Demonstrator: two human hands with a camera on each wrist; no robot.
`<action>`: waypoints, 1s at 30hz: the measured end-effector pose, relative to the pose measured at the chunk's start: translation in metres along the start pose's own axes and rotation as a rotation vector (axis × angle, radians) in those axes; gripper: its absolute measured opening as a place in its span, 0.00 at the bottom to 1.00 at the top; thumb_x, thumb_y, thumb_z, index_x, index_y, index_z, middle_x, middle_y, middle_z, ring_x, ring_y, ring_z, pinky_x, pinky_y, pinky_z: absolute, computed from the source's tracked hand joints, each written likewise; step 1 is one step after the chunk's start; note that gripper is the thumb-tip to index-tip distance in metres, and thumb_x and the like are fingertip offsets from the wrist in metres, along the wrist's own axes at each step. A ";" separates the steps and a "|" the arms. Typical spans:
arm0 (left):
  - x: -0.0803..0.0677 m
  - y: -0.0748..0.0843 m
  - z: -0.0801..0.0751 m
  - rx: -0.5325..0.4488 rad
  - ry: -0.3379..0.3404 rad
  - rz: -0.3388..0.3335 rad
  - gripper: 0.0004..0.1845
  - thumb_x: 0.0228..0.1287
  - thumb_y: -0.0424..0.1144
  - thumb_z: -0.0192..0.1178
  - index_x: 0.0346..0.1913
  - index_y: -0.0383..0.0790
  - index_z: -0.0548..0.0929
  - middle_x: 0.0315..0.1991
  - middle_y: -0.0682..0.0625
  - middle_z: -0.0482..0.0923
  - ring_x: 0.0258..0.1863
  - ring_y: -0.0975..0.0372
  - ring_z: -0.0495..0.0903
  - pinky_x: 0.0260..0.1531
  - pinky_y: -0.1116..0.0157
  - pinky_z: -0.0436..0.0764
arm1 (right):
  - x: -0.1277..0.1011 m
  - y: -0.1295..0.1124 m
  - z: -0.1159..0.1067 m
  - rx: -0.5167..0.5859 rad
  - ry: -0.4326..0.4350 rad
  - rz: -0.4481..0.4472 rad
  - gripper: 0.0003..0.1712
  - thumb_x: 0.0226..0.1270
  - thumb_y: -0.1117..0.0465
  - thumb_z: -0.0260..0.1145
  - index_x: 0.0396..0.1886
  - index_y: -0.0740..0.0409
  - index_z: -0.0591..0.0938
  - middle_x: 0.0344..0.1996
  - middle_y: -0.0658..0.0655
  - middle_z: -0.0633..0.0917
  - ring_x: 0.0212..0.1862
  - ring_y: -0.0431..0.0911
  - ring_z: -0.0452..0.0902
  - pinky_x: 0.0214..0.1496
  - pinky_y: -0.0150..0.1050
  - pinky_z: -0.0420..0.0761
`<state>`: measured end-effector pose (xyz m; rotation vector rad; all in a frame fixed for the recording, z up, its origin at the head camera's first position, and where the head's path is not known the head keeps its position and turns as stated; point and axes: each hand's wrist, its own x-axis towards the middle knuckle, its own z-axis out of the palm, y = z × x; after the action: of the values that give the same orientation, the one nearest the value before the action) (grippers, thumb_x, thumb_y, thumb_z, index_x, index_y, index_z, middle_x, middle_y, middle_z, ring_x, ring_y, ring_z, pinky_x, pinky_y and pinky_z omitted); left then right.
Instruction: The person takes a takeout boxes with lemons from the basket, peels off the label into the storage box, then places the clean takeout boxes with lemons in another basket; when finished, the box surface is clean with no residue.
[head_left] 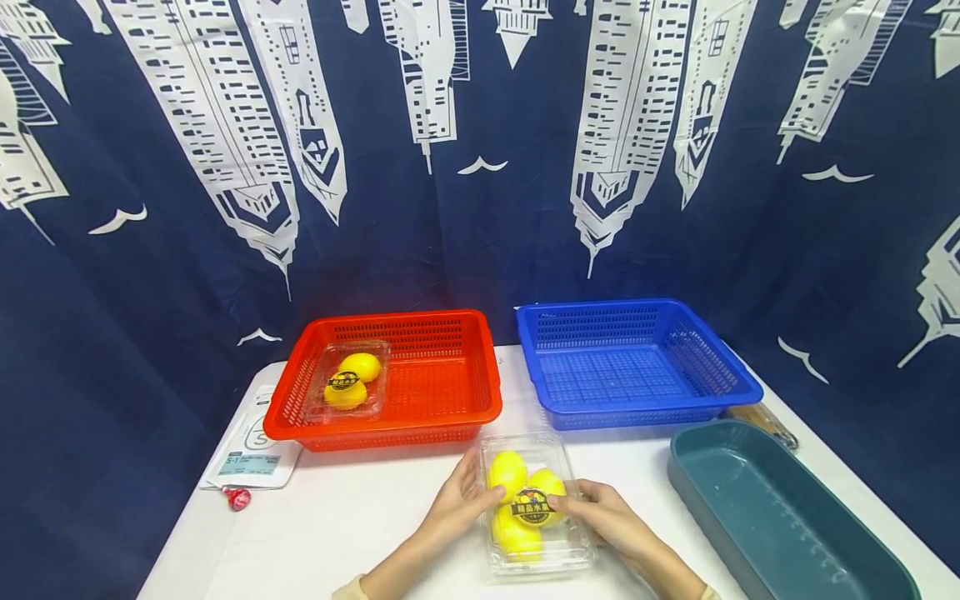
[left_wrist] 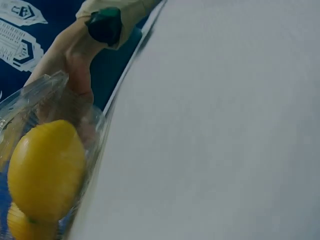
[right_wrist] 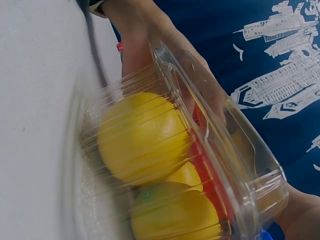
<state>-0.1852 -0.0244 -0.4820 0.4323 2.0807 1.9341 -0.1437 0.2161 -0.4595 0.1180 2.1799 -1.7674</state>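
Both hands hold a clear plastic clamshell box (head_left: 555,546) at the front middle of the white table. Inside it lie three yellow lemons (head_left: 508,475), also visible through the ribbed wall in the right wrist view as yellow fruit (right_wrist: 142,137). A round black label (head_left: 532,507) sticks on its lid. My left hand (head_left: 459,498) grips the left side, thumb on top. From the right, my right hand (head_left: 603,515) grips the box with its thumb by the label. Fingers under the box are hidden. One lemon (left_wrist: 47,170) shows large in the left wrist view.
A red basket (head_left: 442,432) at back left holds another clear box with two lemons (head_left: 360,367). To its right stands a blue basket (head_left: 645,417). A teal tray (head_left: 780,500) lies along the right edge. At left are a white packet (head_left: 277,471) and a red-wrapped candy (head_left: 237,498).
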 end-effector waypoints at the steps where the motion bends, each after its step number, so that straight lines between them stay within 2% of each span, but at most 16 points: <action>1: 0.000 -0.002 0.001 -0.012 0.000 -0.016 0.49 0.64 0.45 0.63 0.74 0.23 0.45 0.74 0.26 0.45 0.74 0.36 0.50 0.72 0.44 0.55 | 0.000 0.000 0.000 -0.003 0.001 -0.002 0.45 0.63 0.46 0.64 0.64 0.80 0.64 0.52 0.64 0.82 0.48 0.47 0.79 0.51 0.47 0.84; 6: -0.001 -0.011 0.004 -0.068 -0.020 -0.064 0.48 0.66 0.46 0.60 0.75 0.26 0.44 0.77 0.31 0.42 0.76 0.39 0.45 0.74 0.45 0.48 | 0.002 0.000 0.001 -0.001 0.006 -0.009 0.43 0.63 0.47 0.65 0.63 0.78 0.66 0.47 0.61 0.83 0.43 0.45 0.78 0.44 0.39 0.83; 11: 0.000 -0.015 0.003 -0.065 -0.040 -0.024 0.45 0.69 0.46 0.56 0.75 0.26 0.44 0.77 0.33 0.41 0.76 0.41 0.44 0.74 0.49 0.49 | 0.003 -0.002 0.002 -0.020 0.023 -0.006 0.43 0.62 0.47 0.66 0.62 0.78 0.67 0.47 0.62 0.82 0.42 0.45 0.76 0.40 0.37 0.81; 18: 0.001 -0.017 0.003 -0.048 -0.035 -0.007 0.45 0.69 0.46 0.56 0.75 0.26 0.44 0.77 0.33 0.41 0.76 0.42 0.44 0.73 0.51 0.49 | 0.001 -0.007 0.001 -0.077 0.029 -0.016 0.46 0.63 0.47 0.66 0.65 0.80 0.63 0.50 0.65 0.82 0.46 0.46 0.79 0.48 0.44 0.84; 23: 0.002 -0.019 0.003 -0.062 -0.037 -0.006 0.45 0.69 0.46 0.56 0.75 0.26 0.44 0.77 0.34 0.41 0.76 0.43 0.44 0.74 0.52 0.50 | -0.001 -0.016 -0.003 -0.210 0.069 -0.062 0.50 0.60 0.47 0.69 0.69 0.77 0.60 0.46 0.65 0.82 0.40 0.48 0.80 0.39 0.41 0.83; 27: 0.002 -0.021 0.004 -0.081 -0.045 -0.010 0.45 0.70 0.47 0.56 0.76 0.28 0.43 0.77 0.34 0.40 0.77 0.43 0.44 0.73 0.52 0.50 | -0.002 -0.031 -0.004 -0.393 0.228 -0.144 0.49 0.54 0.47 0.74 0.69 0.68 0.66 0.50 0.64 0.82 0.46 0.51 0.81 0.41 0.43 0.84; 29: 0.002 -0.021 0.004 -0.085 -0.045 -0.011 0.45 0.70 0.47 0.56 0.76 0.27 0.43 0.77 0.34 0.40 0.77 0.43 0.45 0.73 0.52 0.51 | -0.003 -0.042 -0.003 -0.491 0.301 -0.228 0.46 0.51 0.47 0.77 0.66 0.63 0.71 0.51 0.60 0.83 0.46 0.49 0.81 0.42 0.42 0.84; 30: 0.002 -0.021 0.003 -0.084 -0.044 -0.006 0.45 0.70 0.47 0.56 0.76 0.27 0.43 0.77 0.33 0.41 0.77 0.43 0.45 0.73 0.52 0.51 | -0.004 -0.046 -0.003 -0.529 0.311 -0.279 0.45 0.49 0.47 0.77 0.65 0.62 0.73 0.49 0.59 0.83 0.45 0.48 0.80 0.41 0.40 0.83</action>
<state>-0.1866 -0.0217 -0.5031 0.4455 1.9639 1.9820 -0.1526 0.2088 -0.4142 -0.0453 2.9375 -1.2966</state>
